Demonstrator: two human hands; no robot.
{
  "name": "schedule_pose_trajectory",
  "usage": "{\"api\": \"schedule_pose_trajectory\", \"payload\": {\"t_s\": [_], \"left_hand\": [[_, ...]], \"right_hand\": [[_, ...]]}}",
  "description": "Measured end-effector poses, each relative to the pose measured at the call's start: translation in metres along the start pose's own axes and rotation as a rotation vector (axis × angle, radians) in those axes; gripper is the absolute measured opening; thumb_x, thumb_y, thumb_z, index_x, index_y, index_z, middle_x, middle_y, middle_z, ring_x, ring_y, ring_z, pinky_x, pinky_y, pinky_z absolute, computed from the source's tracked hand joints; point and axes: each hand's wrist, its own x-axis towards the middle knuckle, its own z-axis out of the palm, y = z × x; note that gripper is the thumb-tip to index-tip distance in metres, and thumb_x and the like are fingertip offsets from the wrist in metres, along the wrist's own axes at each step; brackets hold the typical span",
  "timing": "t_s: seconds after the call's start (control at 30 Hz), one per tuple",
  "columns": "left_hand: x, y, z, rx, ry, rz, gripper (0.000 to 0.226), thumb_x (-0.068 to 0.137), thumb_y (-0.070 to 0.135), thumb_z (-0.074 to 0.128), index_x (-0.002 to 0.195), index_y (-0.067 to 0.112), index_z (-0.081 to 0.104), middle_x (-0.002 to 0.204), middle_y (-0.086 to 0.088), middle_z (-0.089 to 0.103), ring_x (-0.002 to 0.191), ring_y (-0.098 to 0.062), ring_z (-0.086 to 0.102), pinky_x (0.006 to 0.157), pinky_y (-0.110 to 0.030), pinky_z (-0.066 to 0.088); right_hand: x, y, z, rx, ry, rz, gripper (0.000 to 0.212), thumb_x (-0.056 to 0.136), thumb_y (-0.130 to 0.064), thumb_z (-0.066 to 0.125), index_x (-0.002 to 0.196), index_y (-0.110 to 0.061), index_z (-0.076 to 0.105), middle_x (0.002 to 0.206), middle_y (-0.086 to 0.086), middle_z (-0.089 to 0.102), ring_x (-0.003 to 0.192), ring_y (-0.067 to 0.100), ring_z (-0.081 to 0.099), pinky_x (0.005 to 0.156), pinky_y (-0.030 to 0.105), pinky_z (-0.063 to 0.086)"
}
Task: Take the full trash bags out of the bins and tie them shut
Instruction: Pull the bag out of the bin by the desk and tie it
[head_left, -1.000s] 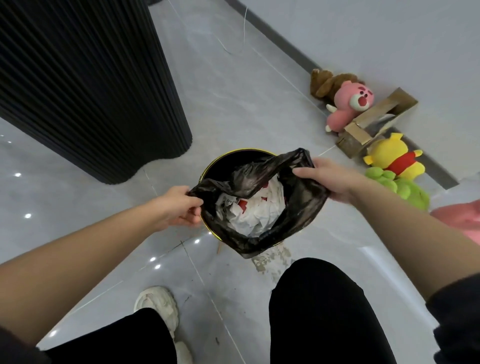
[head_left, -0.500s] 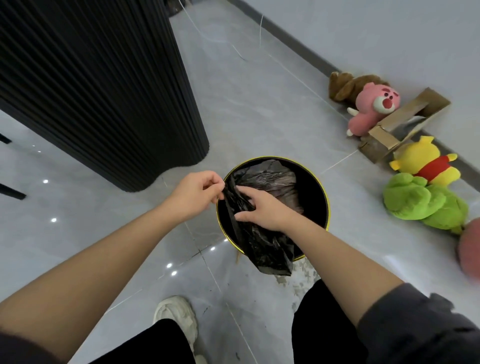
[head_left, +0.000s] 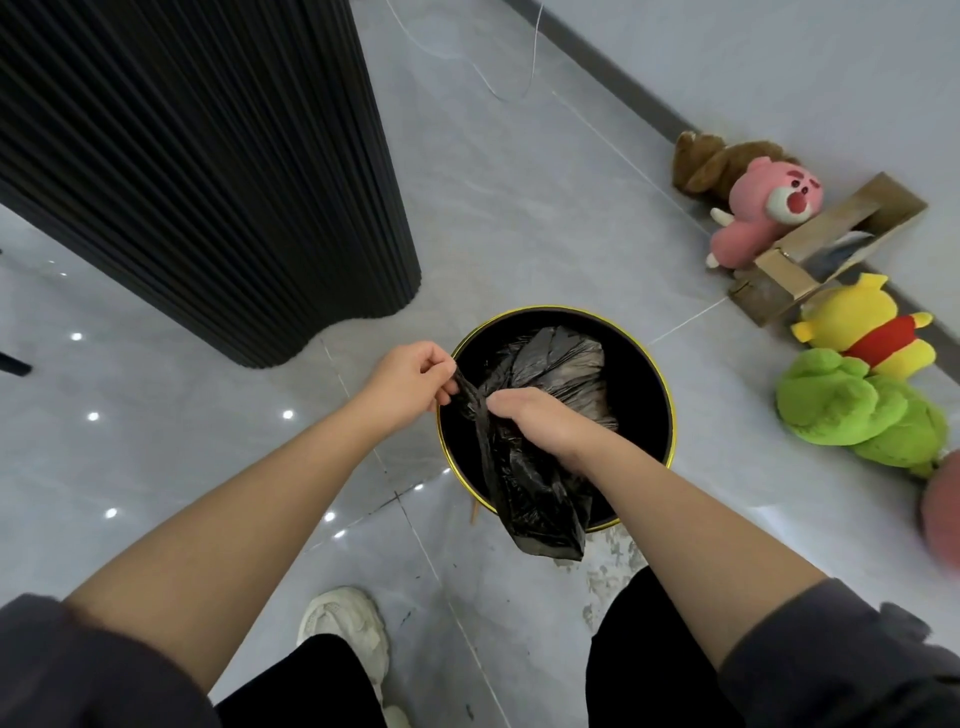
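Head view: the crinkled black plastic trash bag (head_left: 545, 384), held wide open a second ago, now has its mouth gathered. The left hand (head_left: 410, 376) pinches one twisted tail; the right hand (head_left: 540, 421) clamps the other. The bag sits inside the round black gold-rimmed bin (head_left: 652, 374), so tying appears underway. Bare floor lies around the bin; the fluted black column (head_left: 208, 156) stands apart.

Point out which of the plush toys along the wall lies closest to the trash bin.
The green plush toy: it lies nearest the bin's gold rim, while the yellow, pink and brown ones sit farther back along the wall.
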Motion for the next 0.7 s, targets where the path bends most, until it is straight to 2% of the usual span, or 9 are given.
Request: {"api": "schedule_pose_trajectory", "payload": {"t_s": [0.1,0.17,0.23,0.3,0.37,0.43,0.5,0.6,0.7], "left_hand": [[0.005,0.005,0.003,0.044,-0.04,-0.002,0.023,0.095,0.008,0.047,0.076,0.016,0.054,0.069,0.0,0.062,0.052,-0.004,0.057,0.047,-0.013,0.045],[0.007,0.007,0.006,0.052,-0.058,-0.012,0.022,0.095,0.01,0.048,0.076,0.018,0.054,0.069,0.002,0.062,0.057,-0.009,0.056,0.05,-0.017,0.046],[0.008,0.002,0.007,0.06,-0.014,-0.026,0.019,0.094,0.015,0.051,0.076,0.02,0.056,0.072,0.003,0.062,0.062,-0.012,0.058,0.057,-0.024,0.047],[0.005,-0.007,0.008,0.13,0.085,-0.056,0.008,0.091,0.024,0.058,0.086,0.018,0.059,0.081,0.002,0.061,0.075,-0.016,0.059,0.069,-0.03,0.048],[0.001,-0.015,0.007,0.229,0.064,-0.177,0.024,0.09,0.032,0.06,0.105,0.013,0.055,0.095,-0.002,0.06,0.087,-0.02,0.06,0.075,-0.032,0.048],[-0.005,-0.019,0.008,0.125,-0.113,-0.325,0.028,0.094,0.027,0.057,0.113,0.007,0.051,0.095,-0.011,0.063,0.079,-0.022,0.067,0.069,-0.034,0.056],[-0.008,-0.017,0.009,-0.046,-0.224,-0.38,0.016,0.097,0.015,0.053,0.102,0.001,0.05,0.081,-0.016,0.063,0.055,-0.017,0.068,0.057,-0.031,0.059],[-0.007,-0.011,0.01,-0.086,-0.236,-0.365,0.012,0.097,0.009,0.051,0.087,0.005,0.044,0.072,-0.019,0.061,0.044,-0.015,0.065,0.05,-0.03,0.058],[-0.005,-0.007,0.017,-0.079,-0.228,-0.357,0.012,0.096,0.006,0.051,0.087,0.006,0.043,0.069,-0.021,0.061,0.042,-0.017,0.065,0.047,-0.029,0.057]], "right_hand": [[-0.001,-0.004,0.001,-0.047,0.01,0.001,0.036,0.097,-0.037,0.045,0.085,-0.009,0.064,0.082,0.0,0.064,0.078,0.013,0.06,0.082,0.031,0.049],[-0.001,-0.004,0.003,-0.169,0.053,-0.041,0.04,0.096,-0.04,0.047,0.071,-0.009,0.048,0.066,-0.003,0.043,0.062,0.01,0.042,0.062,0.03,0.039],[0.0,-0.003,0.004,-0.185,0.093,-0.071,0.035,0.097,-0.034,0.047,0.068,-0.015,0.04,0.063,-0.002,0.034,0.058,0.011,0.033,0.057,0.032,0.028],[-0.002,-0.005,0.005,-0.18,0.121,-0.088,0.041,0.091,-0.041,0.048,0.069,-0.006,0.047,0.066,0.008,0.049,0.062,0.02,0.048,0.065,0.036,0.037],[-0.005,-0.006,0.004,-0.184,0.115,-0.08,0.057,0.085,-0.048,0.046,0.086,0.009,0.052,0.089,0.027,0.065,0.081,0.039,0.062,0.082,0.046,0.046],[-0.01,-0.009,0.002,-0.201,0.135,-0.081,0.061,0.085,-0.048,0.045,0.092,0.013,0.05,0.091,0.031,0.062,0.08,0.041,0.059,0.083,0.047,0.046],[-0.017,-0.013,0.0,-0.198,0.168,-0.114,0.06,0.086,-0.046,0.045,0.091,0.014,0.048,0.079,0.023,0.056,0.072,0.022,0.05,0.075,0.043,0.043],[-0.021,-0.013,-0.004,-0.185,0.223,-0.128,0.061,0.084,-0.049,0.044,0.085,0.012,0.048,0.075,0.022,0.05,0.073,0.017,0.046,0.07,0.037,0.036],[-0.028,-0.022,-0.011,-0.136,0.307,-0.147,0.064,0.079,-0.054,0.045,0.08,0.009,0.048,0.072,0.021,0.05,0.071,0.018,0.047,0.07,0.035,0.033]]}}
